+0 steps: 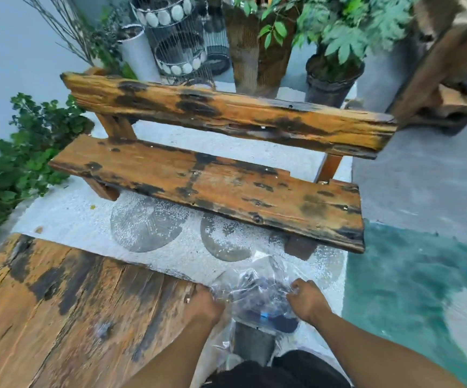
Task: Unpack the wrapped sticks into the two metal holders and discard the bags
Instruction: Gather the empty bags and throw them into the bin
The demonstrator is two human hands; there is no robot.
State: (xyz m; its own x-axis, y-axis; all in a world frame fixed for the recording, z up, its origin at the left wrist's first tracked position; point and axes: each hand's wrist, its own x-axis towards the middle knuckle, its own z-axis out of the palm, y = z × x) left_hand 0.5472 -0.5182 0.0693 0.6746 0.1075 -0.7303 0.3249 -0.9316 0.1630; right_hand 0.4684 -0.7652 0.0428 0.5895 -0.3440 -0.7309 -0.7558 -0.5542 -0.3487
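A clear plastic bag (257,287) with dark contents and a small blue mark hangs low in front of me, over white gravel. My left hand (204,303) grips its left edge beside the table corner. My right hand (307,299) pinches its right edge. A dark grey upright object (254,341), possibly a holder, stands directly under the bag; the bag hides its top. The image is blurred, so I cannot make out sticks inside the bag.
A weathered wooden table (72,317) fills the lower left. A matching wooden bench (212,186) stands ahead with round stepping stones (145,225) beneath it. Wire cages and potted plants (333,77) crowd the back. Teal flooring (408,275) lies on the right, green bushes on the left.
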